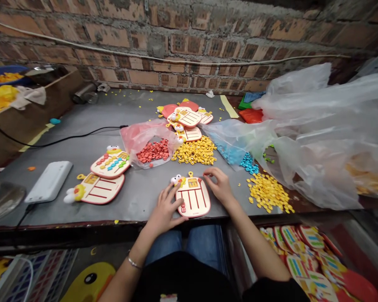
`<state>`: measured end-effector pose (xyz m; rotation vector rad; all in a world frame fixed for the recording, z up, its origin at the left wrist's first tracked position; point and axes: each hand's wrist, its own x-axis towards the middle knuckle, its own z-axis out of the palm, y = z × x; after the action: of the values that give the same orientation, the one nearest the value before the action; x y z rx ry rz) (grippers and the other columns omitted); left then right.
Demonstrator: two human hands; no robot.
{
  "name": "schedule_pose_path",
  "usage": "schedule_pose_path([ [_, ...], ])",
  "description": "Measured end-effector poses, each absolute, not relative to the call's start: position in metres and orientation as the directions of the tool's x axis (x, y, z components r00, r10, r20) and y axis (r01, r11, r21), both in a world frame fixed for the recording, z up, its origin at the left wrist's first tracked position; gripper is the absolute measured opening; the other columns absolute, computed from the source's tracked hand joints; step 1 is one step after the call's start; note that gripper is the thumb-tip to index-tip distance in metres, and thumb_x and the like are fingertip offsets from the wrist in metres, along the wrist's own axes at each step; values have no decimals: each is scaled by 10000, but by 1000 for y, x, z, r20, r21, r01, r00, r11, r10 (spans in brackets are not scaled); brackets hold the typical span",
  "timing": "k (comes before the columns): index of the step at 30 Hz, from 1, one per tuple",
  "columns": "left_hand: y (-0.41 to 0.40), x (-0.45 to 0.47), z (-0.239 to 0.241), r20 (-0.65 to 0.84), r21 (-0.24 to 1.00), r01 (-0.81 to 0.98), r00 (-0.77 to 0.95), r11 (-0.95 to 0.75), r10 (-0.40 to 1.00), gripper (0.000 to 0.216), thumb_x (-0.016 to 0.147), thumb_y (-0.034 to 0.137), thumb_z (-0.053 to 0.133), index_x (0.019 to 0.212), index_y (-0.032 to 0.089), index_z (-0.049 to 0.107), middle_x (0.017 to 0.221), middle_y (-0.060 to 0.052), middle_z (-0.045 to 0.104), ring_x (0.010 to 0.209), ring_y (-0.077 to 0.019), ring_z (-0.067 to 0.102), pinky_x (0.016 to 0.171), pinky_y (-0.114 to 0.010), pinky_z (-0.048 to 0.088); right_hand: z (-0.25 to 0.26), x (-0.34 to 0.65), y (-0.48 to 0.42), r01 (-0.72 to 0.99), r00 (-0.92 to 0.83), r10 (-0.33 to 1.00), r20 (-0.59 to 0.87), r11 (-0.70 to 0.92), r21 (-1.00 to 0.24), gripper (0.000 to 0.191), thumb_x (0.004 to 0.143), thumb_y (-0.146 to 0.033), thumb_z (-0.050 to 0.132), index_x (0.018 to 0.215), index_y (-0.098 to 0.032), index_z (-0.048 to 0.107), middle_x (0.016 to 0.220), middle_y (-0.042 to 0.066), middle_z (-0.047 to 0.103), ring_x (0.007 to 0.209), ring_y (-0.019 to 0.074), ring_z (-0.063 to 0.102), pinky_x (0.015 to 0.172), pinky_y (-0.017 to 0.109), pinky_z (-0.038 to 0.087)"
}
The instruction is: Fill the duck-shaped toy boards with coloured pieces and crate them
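Note:
A cream, chick-headed toy board (193, 203) with red rim and upright slots lies flat on the table before me. My left hand (165, 212) grips its left side, fingers over the edge and thumb at the bottom rim. Small red pieces (183, 207) sit in the leftmost slot, beside my fingers. Another red piece (199, 180) is at the board's upper right corner. Just beside that corner, my right hand (219, 186) has thumb and forefinger pinched together. What they hold is too small to make out.
Behind the board lie piles of red pieces (154, 151) and yellow pieces (195, 151), with blue pieces (248, 163) and more yellow pieces (267, 193) rightward. Other boards (103, 188) and a white power bank (49, 182) lie left. Plastic bags (318, 138) crowd the right.

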<state>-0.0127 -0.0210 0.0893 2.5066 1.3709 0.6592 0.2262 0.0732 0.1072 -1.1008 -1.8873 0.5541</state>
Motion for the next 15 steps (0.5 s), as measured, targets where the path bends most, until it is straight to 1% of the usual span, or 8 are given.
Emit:
schedule_pose_path([
  [2, -21, -13, 89, 289, 387, 741, 467, -548, 836, 372, 781, 466, 663, 1033, 198, 608, 1533, -154, 277, 1407, -365, 199, 1053, -555, 309, 107, 228, 73, 466, -216, 858, 467, 511, -722, 153, 886, -159, 506, 948, -212, 636, 941, 64, 617, 882, 197, 594, 775, 340, 498],
  [5, -20, -13, 89, 289, 393, 739, 465, -547, 837, 362, 776, 468, 668, 1015, 202, 613, 1532, -150, 282, 1404, -363, 210, 1042, -546, 322, 104, 227, 71, 469, -283, 836, 470, 548, -693, 202, 890, -142, 473, 941, -212, 656, 957, 70, 579, 925, 197, 584, 825, 351, 495],
  [9, -20, -12, 88, 274, 393, 740, 472, -545, 838, 356, 788, 470, 654, 1007, 192, 612, 1529, -160, 285, 1406, -363, 202, 1045, -542, 317, 101, 222, 73, 509, -427, 802, 418, 595, -622, 151, 882, -171, 512, 903, -189, 660, 969, 93, 588, 915, 213, 587, 810, 364, 499],
  [11, -20, -12, 88, 267, 394, 742, 472, -542, 840, 360, 795, 476, 646, 1010, 190, 614, 1530, -162, 279, 1406, -364, 199, 1051, -544, 309, 101, 220, 75, 530, -470, 801, 370, 592, -607, 129, 882, -190, 532, 865, -186, 660, 930, 92, 611, 872, 218, 593, 790, 371, 498],
  [13, -20, -12, 89, 262, 397, 743, 471, -539, 842, 369, 800, 485, 640, 1023, 192, 615, 1532, -161, 275, 1407, -363, 196, 1056, -548, 302, 101, 220, 77, 519, -463, 817, 344, 564, -642, 121, 886, -204, 546, 846, -191, 659, 880, 77, 632, 827, 208, 598, 764, 357, 497],
  [15, -20, -13, 89, 261, 401, 742, 470, -538, 843, 376, 804, 486, 636, 1037, 192, 613, 1531, -163, 276, 1408, -362, 191, 1060, -551, 296, 98, 221, 79, 472, -430, 839, 333, 523, -710, 91, 881, -218, 573, 864, -198, 660, 873, 65, 655, 816, 198, 609, 743, 334, 496],
])
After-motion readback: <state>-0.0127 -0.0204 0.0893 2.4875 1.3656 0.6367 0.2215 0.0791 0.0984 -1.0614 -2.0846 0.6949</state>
